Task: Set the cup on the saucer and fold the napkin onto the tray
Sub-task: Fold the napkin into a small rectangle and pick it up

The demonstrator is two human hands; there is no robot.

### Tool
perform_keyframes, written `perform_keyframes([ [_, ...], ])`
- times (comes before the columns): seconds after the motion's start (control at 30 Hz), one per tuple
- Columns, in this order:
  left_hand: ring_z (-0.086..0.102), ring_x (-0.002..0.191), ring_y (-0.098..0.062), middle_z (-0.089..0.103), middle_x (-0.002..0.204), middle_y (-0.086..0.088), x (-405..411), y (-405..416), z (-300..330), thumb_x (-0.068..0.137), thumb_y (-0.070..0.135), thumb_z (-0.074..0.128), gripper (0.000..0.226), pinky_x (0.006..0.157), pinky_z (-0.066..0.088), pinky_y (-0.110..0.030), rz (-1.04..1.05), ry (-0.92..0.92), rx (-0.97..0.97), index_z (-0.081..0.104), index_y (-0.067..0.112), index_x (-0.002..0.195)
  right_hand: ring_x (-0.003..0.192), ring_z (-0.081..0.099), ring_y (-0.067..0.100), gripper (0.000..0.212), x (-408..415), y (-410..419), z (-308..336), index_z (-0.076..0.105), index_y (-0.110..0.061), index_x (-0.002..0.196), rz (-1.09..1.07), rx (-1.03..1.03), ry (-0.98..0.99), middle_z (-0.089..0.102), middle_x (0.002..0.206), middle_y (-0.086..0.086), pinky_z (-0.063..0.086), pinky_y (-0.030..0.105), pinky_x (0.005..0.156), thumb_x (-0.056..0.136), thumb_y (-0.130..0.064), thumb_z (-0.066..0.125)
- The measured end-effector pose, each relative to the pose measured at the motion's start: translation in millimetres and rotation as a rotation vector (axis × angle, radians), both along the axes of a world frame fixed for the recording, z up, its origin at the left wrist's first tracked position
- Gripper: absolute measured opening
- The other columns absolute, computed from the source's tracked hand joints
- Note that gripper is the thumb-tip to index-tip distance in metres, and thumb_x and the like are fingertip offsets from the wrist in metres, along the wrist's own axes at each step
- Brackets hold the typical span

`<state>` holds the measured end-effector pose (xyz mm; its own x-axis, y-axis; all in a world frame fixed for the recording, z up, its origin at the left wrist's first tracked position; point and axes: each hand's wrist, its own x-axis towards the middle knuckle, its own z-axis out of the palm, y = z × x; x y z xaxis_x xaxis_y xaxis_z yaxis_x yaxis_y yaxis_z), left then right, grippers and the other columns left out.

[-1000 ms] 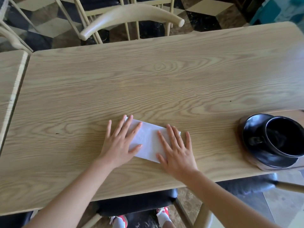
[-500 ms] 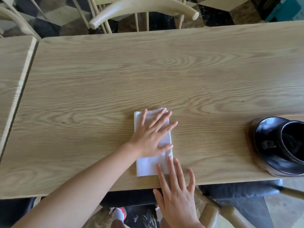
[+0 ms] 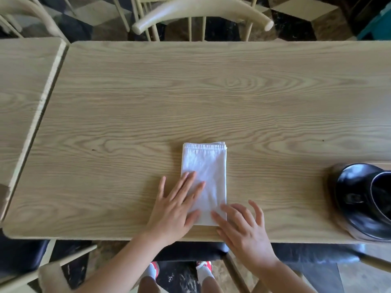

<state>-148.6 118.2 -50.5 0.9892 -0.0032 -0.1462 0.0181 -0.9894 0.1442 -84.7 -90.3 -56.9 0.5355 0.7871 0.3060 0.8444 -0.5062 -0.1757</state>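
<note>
A white napkin [image 3: 206, 166], folded into a narrow upright rectangle, lies flat on the wooden table [image 3: 190, 98] near its front edge. My left hand [image 3: 175, 208] rests flat on the napkin's lower left part, fingers spread. My right hand [image 3: 243, 227] touches the napkin's lower right corner with its fingertips, fingers apart. At the right edge a black cup [image 3: 380, 197] sits on a black saucer [image 3: 351, 193], both cut off by the frame. They stand on a wooden tray [image 3: 332, 187], mostly hidden.
A pale wooden chair [image 3: 201, 11] stands behind the table's far edge. A second table [image 3: 23, 92] abuts on the left with a narrow gap. Chair parts and my feet show below the front edge.
My left hand slid down the napkin toward me, baring its upper half. My right hand came up from the table's edge onto the napkin's lower right corner.
</note>
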Motion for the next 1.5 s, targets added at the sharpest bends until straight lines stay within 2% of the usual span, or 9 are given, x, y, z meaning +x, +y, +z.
perform_keyframes([
  [0.23,0.012,0.143,-0.022,0.015,0.156,-0.006,0,2,6,0.087,0.061,0.031,0.072,0.107,0.010,-0.064,-0.028,0.060,-0.012,0.020,0.022,0.147,0.087,0.064,0.017,0.019,13,4,10,0.073,-0.021,0.094,0.057,0.008,-0.011,0.071,0.096,-0.002,0.037,0.049,0.092,0.077,-0.017,0.065],
  [0.43,0.014,0.143,-0.010,0.025,0.153,0.002,-19,25,5,0.075,0.063,0.053,0.086,0.112,0.005,-0.054,-0.103,-0.035,-0.211,0.027,0.018,0.145,0.078,0.065,0.017,0.016,21,14,31,0.071,-0.017,0.078,-0.074,0.119,0.186,0.069,0.080,-0.008,0.035,0.044,0.093,0.081,-0.016,0.055],
  [0.7,0.056,0.118,-0.021,0.065,0.121,-0.002,-16,13,7,0.062,-0.007,0.071,0.051,0.099,0.036,-0.039,0.068,-0.312,-0.304,0.067,0.009,0.110,0.090,0.053,0.006,0.021,13,19,43,0.068,-0.013,0.092,-0.144,0.299,0.583,0.066,0.091,-0.006,0.042,0.017,0.082,0.079,-0.028,0.061],
  [0.87,0.057,0.116,-0.020,0.067,0.117,-0.002,-13,11,11,0.049,-0.012,0.080,0.059,0.100,0.033,-0.037,0.128,-0.274,-0.342,0.069,0.008,0.104,0.119,0.053,0.022,0.049,25,7,29,0.065,-0.008,0.113,0.059,0.043,0.411,0.063,0.120,0.008,0.051,0.030,0.088,0.067,-0.014,0.079],
  [1.03,0.063,0.108,-0.018,0.071,0.108,-0.001,-8,14,17,0.080,0.004,0.050,0.026,0.097,0.038,-0.034,0.115,-0.355,-0.337,0.072,0.007,0.095,0.105,0.064,0.029,0.032,44,27,28,0.072,-0.002,0.087,0.163,0.165,0.242,0.072,0.099,0.010,0.057,0.036,0.078,0.086,0.004,0.041],
  [1.17,0.068,0.098,-0.015,0.073,0.101,-0.002,-3,19,15,0.071,-0.007,0.069,0.022,0.092,0.048,-0.035,0.124,-0.398,-0.364,0.072,0.006,0.089,0.088,0.068,0.025,0.027,53,28,30,0.070,-0.001,0.088,0.260,0.119,0.238,0.072,0.091,0.010,0.057,0.032,0.067,0.080,0.009,0.046],
  [1.27,0.069,0.091,-0.015,0.074,0.096,-0.002,-1,22,12,0.067,-0.010,0.074,0.027,0.085,0.053,-0.035,0.208,-0.398,-0.455,0.072,0.006,0.089,0.073,0.069,0.025,0.034,56,30,25,0.070,-0.001,0.089,0.047,0.192,0.386,0.071,0.081,0.010,0.052,0.026,0.058,0.061,0.018,0.065],
  [1.37,0.063,0.074,-0.013,0.072,0.080,-0.001,4,18,11,0.082,0.010,0.066,0.007,0.070,0.049,-0.026,0.346,-0.457,-0.525,0.071,0.006,0.086,0.064,0.066,0.010,0.017,52,42,21,0.067,-0.008,0.084,-0.344,0.364,0.667,0.069,0.071,0.002,0.044,0.012,0.058,0.071,-0.002,0.076],
  [1.5,0.047,0.057,-0.017,0.056,0.059,-0.001,14,-4,7,0.087,0.019,0.057,0.022,0.062,0.039,-0.028,0.608,-0.579,-0.493,0.062,0.003,0.072,0.063,0.056,0.010,0.009,43,59,16,0.061,-0.014,0.076,-0.506,0.516,0.722,0.059,0.066,-0.008,0.040,0.009,0.056,0.081,-0.011,0.069],
])
